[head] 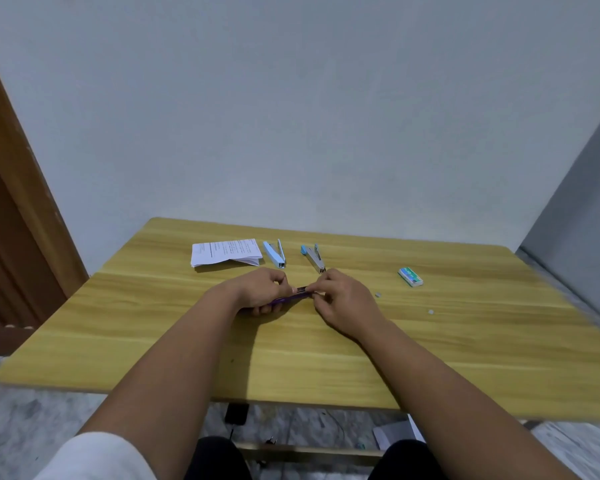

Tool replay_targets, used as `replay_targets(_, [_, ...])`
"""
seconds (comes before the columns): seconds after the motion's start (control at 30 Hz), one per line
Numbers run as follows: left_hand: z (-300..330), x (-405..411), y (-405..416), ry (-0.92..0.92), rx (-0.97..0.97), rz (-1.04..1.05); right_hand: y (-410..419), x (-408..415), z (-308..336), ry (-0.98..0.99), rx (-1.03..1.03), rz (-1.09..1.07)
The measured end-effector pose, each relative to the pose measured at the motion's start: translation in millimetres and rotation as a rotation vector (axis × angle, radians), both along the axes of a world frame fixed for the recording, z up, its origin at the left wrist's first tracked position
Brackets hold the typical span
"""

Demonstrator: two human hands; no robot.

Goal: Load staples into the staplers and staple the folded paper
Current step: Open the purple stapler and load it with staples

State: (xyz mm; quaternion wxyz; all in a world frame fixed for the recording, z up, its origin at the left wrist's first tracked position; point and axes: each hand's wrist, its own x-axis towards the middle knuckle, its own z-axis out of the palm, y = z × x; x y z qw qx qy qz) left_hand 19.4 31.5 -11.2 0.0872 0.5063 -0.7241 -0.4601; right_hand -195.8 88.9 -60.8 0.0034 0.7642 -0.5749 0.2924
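My left hand (261, 292) grips a purple stapler (291, 296) just above the middle of the wooden table (291, 358). My right hand (342, 297) pinches at the stapler's metal front end; what lies between those fingertips is too small to tell. Behind the hands lie a light blue stapler (275, 253) with its top opened and a second blue and metal stapler (313, 258), also opened. Folded white paper (225, 253) lies at the back left. A green staple box (410, 276) sits to the right.
Two small grey bits (378, 294) lie on the table right of my hands. A wall stands behind the table and a brown door (11, 216) at the left. Cables and a paper scrap lie on the floor under the table.
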Motion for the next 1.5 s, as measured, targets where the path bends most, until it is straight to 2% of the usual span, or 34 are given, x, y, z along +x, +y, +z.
replay_targets(0.1, [8,-5,1,-0.101,-0.020,-0.015,5,5,-6,-0.029,-0.016,-0.022])
replay_targets(0.27, [18,0,2,-0.163,0.031,-0.073,5,5,-7,-0.039,0.016,-0.022])
replay_targets(0.57, [21,32,-14,-0.163,0.061,-0.073,-1,8,-8,0.033,0.081,-0.030])
replay_targets(0.63, [24,32,-11,-0.203,0.016,-0.092,-1,8,-8,0.031,0.092,-0.037])
replay_targets(0.73, [35,30,-9,-0.341,-0.171,-0.141,-1,8,-6,0.034,0.104,-0.043])
replay_targets(0.87, [43,21,-5,-0.447,-0.249,-0.156,-3,12,-3,0.062,0.151,-0.061])
replay_targets(1.2, [28,20,-3,-0.157,-0.491,0.151,-10,14,9,0.086,0.263,-0.104])
replay_targets(1.4, [34,20,-4,-0.015,-0.391,0.180,-11,14,15,0.117,0.296,-0.106])
replay_targets(1.5, [26,9,4,-0.033,-0.597,0.267,-12,14,15,0.119,0.302,-0.111])
